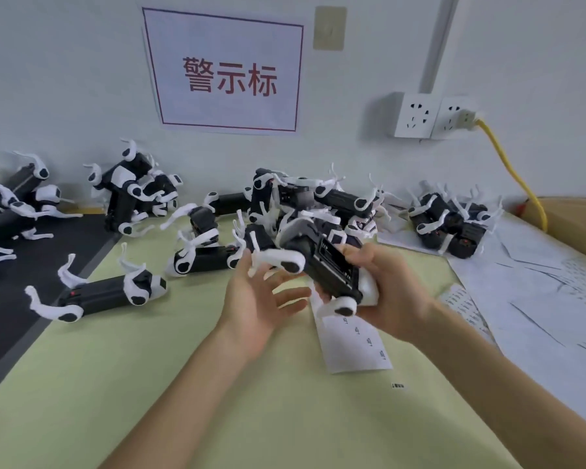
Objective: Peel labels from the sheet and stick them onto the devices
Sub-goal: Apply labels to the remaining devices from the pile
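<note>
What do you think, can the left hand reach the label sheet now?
Probably yes: the left hand is empty, and the label sheet lies mostly bare beside it, its top under the device.

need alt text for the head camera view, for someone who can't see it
A person's right hand grips a black-and-white dog-shaped device above a green mat, the left hand open beside it. A label sheet lies on the mat beneath, and many more devices are heaped along the wall behind.

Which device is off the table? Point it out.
The device gripped by the right hand, above the label sheet; all the others lie on the table.
</note>
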